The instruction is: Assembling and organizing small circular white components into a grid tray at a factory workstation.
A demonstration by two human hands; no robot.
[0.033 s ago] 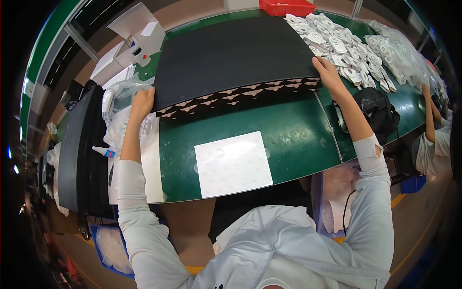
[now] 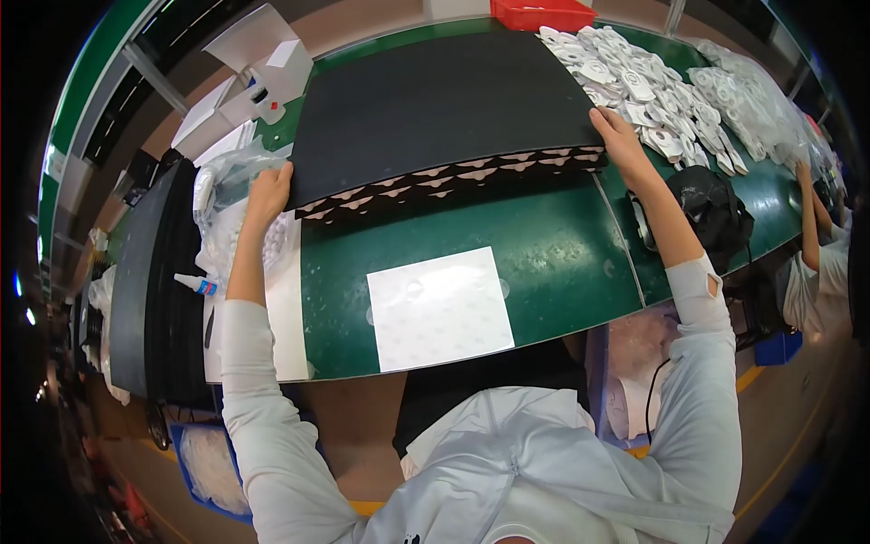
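Observation:
A wide stack of black foam-like sheets (image 2: 435, 113) lies across the far half of the green table, with pale wavy cut-outs showing along its near edge. My left hand (image 2: 271, 192) is closed on the stack's near left corner, the thumb side against its edge. At the near right corner my right hand (image 2: 618, 140) grips the edge, thumb on top and the other fingers partly hidden. Closer to me, a white sheet of paper (image 2: 441, 310) lies flat on the table, apart from both hands.
Beside my left forearm are a clear plastic bag (image 2: 217, 213), a small glue bottle (image 2: 194, 285) and another black stack (image 2: 154, 290). White tags (image 2: 634, 86) pile up at the far right, near a red bin (image 2: 542, 13) and a black bag (image 2: 709, 208). A co-worker's hand (image 2: 804, 172) shows at right.

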